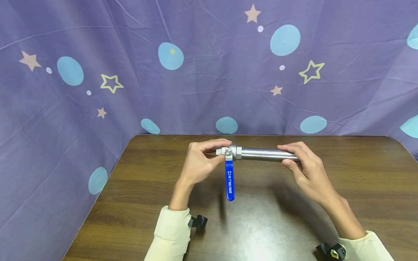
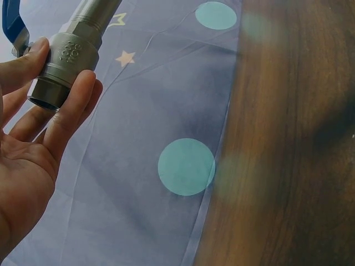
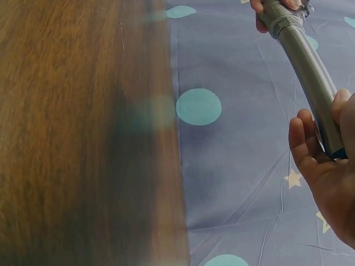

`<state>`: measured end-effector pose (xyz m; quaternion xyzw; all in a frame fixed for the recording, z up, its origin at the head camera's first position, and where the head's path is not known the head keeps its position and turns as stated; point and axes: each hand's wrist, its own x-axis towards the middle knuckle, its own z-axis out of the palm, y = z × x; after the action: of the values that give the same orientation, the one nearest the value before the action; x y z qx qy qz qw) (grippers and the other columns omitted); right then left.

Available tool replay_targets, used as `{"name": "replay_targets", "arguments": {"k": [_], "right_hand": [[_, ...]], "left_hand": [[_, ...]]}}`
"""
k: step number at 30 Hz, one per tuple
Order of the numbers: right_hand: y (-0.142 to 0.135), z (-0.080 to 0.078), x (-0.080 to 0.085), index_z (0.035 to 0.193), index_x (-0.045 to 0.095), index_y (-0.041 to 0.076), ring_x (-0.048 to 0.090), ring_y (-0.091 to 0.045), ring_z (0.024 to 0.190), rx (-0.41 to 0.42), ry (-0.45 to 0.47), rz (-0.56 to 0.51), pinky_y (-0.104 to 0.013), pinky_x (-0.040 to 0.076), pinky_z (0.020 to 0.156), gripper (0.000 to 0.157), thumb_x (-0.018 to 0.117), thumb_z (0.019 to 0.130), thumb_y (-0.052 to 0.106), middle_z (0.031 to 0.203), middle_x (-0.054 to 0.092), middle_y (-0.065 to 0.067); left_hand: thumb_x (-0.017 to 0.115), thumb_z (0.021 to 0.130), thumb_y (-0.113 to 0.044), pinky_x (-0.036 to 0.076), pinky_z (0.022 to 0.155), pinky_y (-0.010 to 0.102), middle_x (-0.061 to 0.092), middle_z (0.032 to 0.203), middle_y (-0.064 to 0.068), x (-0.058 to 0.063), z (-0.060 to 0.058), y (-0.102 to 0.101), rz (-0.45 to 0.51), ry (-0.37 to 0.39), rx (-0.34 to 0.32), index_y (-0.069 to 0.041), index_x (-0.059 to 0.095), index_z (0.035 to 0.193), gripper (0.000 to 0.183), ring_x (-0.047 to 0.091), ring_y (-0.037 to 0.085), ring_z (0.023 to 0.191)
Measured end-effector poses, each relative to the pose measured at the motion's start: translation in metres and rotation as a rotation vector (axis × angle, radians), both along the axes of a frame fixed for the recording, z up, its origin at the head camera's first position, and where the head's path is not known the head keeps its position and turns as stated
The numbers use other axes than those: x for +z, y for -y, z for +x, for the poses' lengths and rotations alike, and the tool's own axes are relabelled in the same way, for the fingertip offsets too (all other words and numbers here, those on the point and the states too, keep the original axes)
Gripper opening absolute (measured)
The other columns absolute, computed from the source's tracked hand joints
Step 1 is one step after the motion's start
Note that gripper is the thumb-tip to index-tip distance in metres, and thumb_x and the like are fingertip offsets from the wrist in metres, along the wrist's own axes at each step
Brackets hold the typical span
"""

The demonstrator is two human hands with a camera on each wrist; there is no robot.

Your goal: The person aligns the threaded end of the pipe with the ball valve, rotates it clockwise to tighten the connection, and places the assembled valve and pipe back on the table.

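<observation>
A metal ball valve (image 1: 238,152) with a blue lever handle (image 1: 229,181) is held up over the table. My left hand (image 1: 201,163) pinches the valve body between thumb and fingers, and the lever hangs toward me. From the valve's right side a smooth steel pipe (image 1: 262,154) runs out, joined at the hex end. My right hand (image 1: 310,170) grips the pipe near its far end, thumb below and fingers above. The left wrist view shows the valve's open port (image 2: 47,95) and raised lettering on its body. In the right wrist view the pipe (image 3: 312,77) slants down into the palm.
Below the hands lies a brown wood-grain table (image 1: 129,239) with a glare spot near its front. A purple curtain (image 1: 199,91) with stars and blue dots hangs along the table's back and left edges. Black straps with small devices (image 1: 333,252) sit at both cuffs.
</observation>
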<state>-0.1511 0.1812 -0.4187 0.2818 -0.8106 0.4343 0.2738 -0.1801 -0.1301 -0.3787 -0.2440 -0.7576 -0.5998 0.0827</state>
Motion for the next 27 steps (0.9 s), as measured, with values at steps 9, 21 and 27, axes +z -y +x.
{"name": "replay_targets", "arguments": {"k": [9,21,27], "right_hand": [[-0.0002,-0.0009,-0.0018,0.136,0.066,0.000,0.058,0.001,0.092,0.032,0.006,0.023,-0.010,0.049,0.072,0.047,0.072,0.091,-0.013,0.126,0.065,-0.012],[0.0062,0.0016,-0.0010,0.132,0.064,-0.008,0.060,-0.004,0.113,0.174,0.009,-0.093,-0.009,0.057,0.089,0.056,0.071,0.081,-0.029,0.133,0.054,-0.024],[0.0039,-0.0004,0.0002,0.126,0.070,-0.004,0.060,0.000,0.105,0.085,-0.016,-0.045,-0.005,0.051,0.078,0.049,0.073,0.082,-0.025,0.126,0.064,-0.018]], "left_hand": [[0.076,0.082,0.016,0.068,0.075,0.029,0.079,0.122,0.022,-0.0006,-0.0007,0.0004,-0.003,-0.003,0.007,0.004,0.080,0.116,0.036,0.079,0.020,0.091],[0.076,0.081,0.015,0.068,0.076,0.032,0.079,0.121,0.022,-0.0011,-0.0015,0.0002,-0.007,-0.005,0.011,0.005,0.080,0.116,0.036,0.079,0.019,0.091],[0.075,0.082,0.016,0.068,0.078,0.033,0.079,0.121,0.022,-0.0017,-0.0018,0.0004,-0.010,-0.005,0.008,0.004,0.080,0.116,0.036,0.078,0.015,0.091]]}}
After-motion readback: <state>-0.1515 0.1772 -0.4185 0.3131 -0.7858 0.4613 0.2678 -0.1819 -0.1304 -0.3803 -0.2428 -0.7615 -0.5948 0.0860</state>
